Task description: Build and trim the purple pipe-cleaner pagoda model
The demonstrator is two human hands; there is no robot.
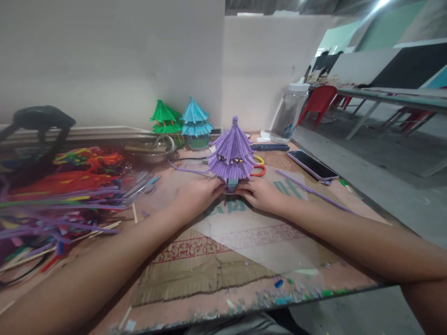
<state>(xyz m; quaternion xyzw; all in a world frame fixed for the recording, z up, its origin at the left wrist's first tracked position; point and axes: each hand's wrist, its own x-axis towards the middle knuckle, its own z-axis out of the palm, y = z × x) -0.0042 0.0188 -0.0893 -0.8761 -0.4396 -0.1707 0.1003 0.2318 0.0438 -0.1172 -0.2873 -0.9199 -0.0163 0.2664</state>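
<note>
A purple model pavilion (233, 153) with two tiers of pipe-cleaner roof stands upright on the cardboard (240, 242), its pointed top facing up. At its base, my left hand (206, 188) grips the left side with bent fingers. My right hand (258, 191) closes on the right side of the same base, opposite the left. Between the fingertips shows a small pale-blue part of the base; the rest of it is hidden. Scissors with red and yellow handles (259, 171) lie partly behind the pavilion. A loose purple pipe cleaner (312, 190) rests to the right.
Green (165, 116) and blue (196, 122) pavilions stand by the wall, near a glass bowl (150, 150). Colourful pipe cleaners (70, 186) and sticks heap up at left. A phone (312, 165) and a water bottle (289, 114) sit along the right edge.
</note>
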